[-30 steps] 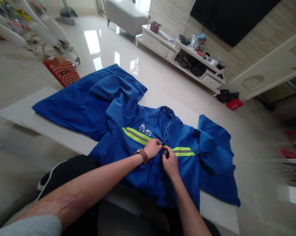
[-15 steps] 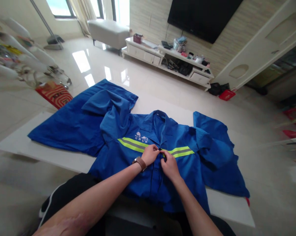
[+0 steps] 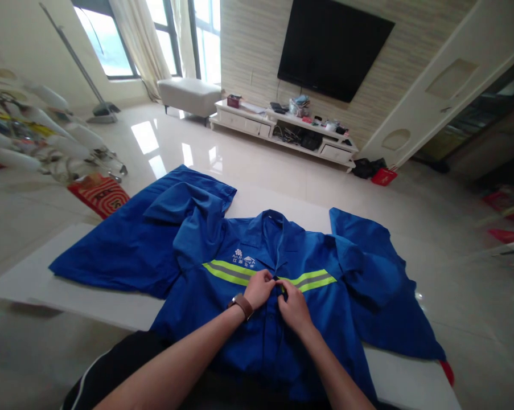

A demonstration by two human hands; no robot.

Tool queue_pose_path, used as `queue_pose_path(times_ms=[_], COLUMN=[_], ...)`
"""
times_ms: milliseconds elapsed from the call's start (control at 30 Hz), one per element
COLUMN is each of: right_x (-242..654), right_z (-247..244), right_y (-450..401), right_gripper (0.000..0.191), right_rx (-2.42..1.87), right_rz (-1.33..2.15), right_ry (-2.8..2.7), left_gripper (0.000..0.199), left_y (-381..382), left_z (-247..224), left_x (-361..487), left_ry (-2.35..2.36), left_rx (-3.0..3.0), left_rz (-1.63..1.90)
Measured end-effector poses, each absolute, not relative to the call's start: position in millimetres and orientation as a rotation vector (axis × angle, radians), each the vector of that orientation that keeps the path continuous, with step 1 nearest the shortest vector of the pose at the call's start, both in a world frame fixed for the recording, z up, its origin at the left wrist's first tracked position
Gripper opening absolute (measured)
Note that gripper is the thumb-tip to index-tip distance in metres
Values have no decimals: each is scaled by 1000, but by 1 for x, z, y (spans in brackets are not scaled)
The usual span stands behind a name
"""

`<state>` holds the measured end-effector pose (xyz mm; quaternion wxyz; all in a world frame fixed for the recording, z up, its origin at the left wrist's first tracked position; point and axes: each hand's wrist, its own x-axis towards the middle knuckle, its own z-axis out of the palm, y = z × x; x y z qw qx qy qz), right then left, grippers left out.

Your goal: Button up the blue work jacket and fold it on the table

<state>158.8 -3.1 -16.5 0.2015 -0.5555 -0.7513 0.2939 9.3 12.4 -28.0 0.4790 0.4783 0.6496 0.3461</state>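
A white table (image 3: 414,373) bears the blue jacket (image 3: 216,302), laid front up before the person, collar toward the far side, its matt woven cloth creased at the sleeves and crossed by a flat yellow-green and grey band (image 3: 229,274). The left hand (image 3: 260,290), below a brown-strapped watch (image 3: 242,306), and the right hand (image 3: 294,307) meet at the front opening, fingertips pinching its edges just below the collar's V; they hide whatever fastening lies there. One sleeve bunches over a broad blue cloth (image 3: 107,250) on the left, the other over a wavy-edged blue piece (image 3: 404,327) that overhangs the table on the right. A red patterned bag (image 3: 102,196) stands just behind the left cloth, near blurred white rounded shapes. Beyond the glossy floor (image 3: 257,176) are a smooth pale bench (image 3: 190,95), a long cluttered white cabinet (image 3: 245,122) and a flat black television (image 3: 336,48) against a streaked wall
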Motion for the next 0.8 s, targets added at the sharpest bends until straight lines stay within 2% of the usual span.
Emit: queue_pose_path(times_ms=[267, 400, 800], right_x=[157, 158, 154], right_z=[-14, -13, -7], right_y=[-2, -3, -7], right_gripper=[33, 33, 34], right_rx=[-1544, -1547, -1474], right_rz=[810, 788, 769], right_ry=[-2056, -2037, -1969], left_gripper=[9, 8, 24], left_y=[14, 16, 20], left_z=[-32, -32, -23], left_x=[8, 6, 1], left_ry=[1527, 1497, 1394], left_rx=[1165, 1160, 1159], left_rz=[912, 930, 973])
